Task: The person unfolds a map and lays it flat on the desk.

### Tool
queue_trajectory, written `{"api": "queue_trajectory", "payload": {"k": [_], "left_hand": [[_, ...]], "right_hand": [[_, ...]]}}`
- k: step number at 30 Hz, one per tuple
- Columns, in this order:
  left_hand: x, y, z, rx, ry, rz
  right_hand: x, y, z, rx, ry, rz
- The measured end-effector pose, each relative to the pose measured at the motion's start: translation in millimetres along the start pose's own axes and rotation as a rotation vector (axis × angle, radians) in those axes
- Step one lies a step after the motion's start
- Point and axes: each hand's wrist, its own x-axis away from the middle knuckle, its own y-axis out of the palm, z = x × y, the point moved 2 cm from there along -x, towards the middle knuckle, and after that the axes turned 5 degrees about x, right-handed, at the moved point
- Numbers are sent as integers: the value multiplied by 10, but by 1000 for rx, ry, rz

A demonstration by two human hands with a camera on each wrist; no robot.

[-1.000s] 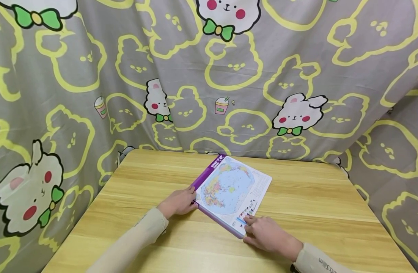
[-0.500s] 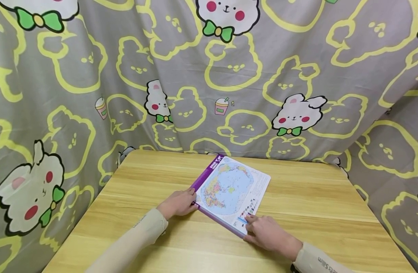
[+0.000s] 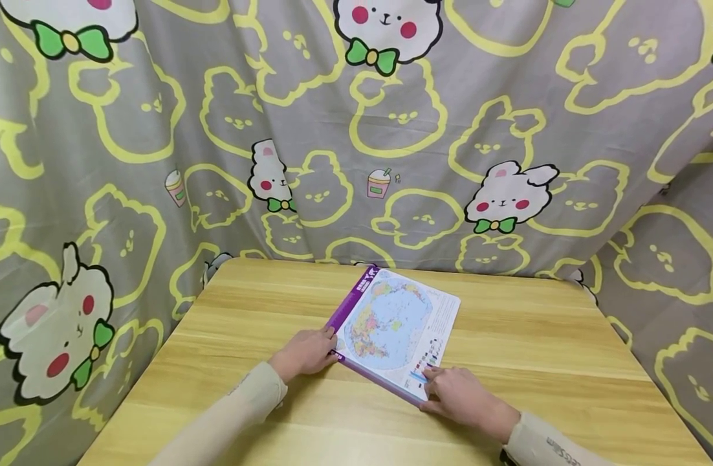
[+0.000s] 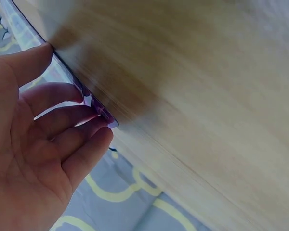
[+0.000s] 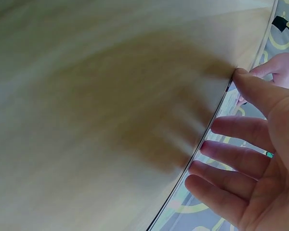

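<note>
A world map (image 3: 400,323) with a purple band along its left side lies slantwise on the wooden table in the head view. My left hand (image 3: 307,351) is at its left corner, with fingertips touching the edge. On its lower right corner rest the fingers of my right hand (image 3: 464,396). The left wrist view has the left hand (image 4: 43,125) with slightly bent fingers and thumb along the map's glossy edge (image 4: 70,72). In the right wrist view the right hand's fingers (image 5: 236,159) are spread and fairly straight against the thin edge (image 5: 171,197).
The wooden table (image 3: 525,362) extends on all sides of the map. A grey curtain (image 3: 310,129) with cartoon bears and rabbits hangs behind and on both sides. The table's back edge (image 3: 275,260) lies close to the map's far corner.
The map has turned slightly counterclockwise, its near corner shifting a little to the right. My right hand has moved slightly right with it; both hands stay at their corners.
</note>
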Motion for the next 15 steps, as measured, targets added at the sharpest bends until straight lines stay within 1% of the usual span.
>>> {"api": "queue_trajectory", "payload": {"k": [5, 15], "left_hand": [[22, -10, 32, -11, 17, 32], [53, -16, 115, -41, -2, 19]], "right_hand": [[22, 2, 23, -11, 11, 2], [47, -25, 79, -52, 37, -22]]}}
